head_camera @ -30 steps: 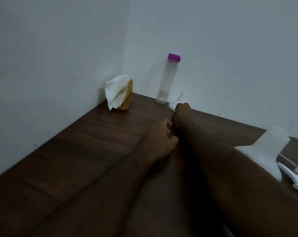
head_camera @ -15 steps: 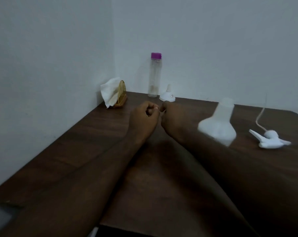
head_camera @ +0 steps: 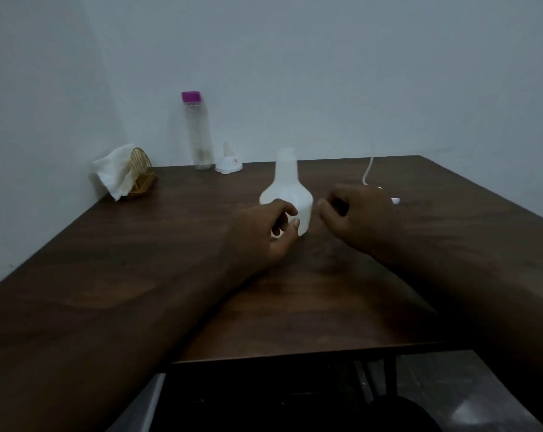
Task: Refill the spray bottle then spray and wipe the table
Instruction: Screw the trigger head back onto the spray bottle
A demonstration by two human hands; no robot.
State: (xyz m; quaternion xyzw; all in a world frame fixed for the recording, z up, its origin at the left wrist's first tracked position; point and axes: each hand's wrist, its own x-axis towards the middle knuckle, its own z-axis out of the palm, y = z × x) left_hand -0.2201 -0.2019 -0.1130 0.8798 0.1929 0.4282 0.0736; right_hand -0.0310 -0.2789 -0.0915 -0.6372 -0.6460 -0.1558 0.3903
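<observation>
Spray bottle (head_camera: 287, 185): white, upright at mid-desk, neck uncapped, sitting right between the two hands.
Left hand (head_camera: 260, 235): cupped at the bottle's lower left, thumb and forefinger curved across its base; firm grip or mere touch, cannot tell.
Right hand (head_camera: 362, 213): just right of the bottle, a sliver of desk (head_camera: 139, 275) showing between them, fingers loosely curled, holding nothing.
Spray head (head_camera: 395, 200): mostly hidden behind the right hand, its tube (head_camera: 368, 169) arcing toward the far edge.
Back wall: clear bottle (head_camera: 198, 132) with pink cap, white funnel (head_camera: 228, 159), napkin holder (head_camera: 139, 174) in the corner.
</observation>
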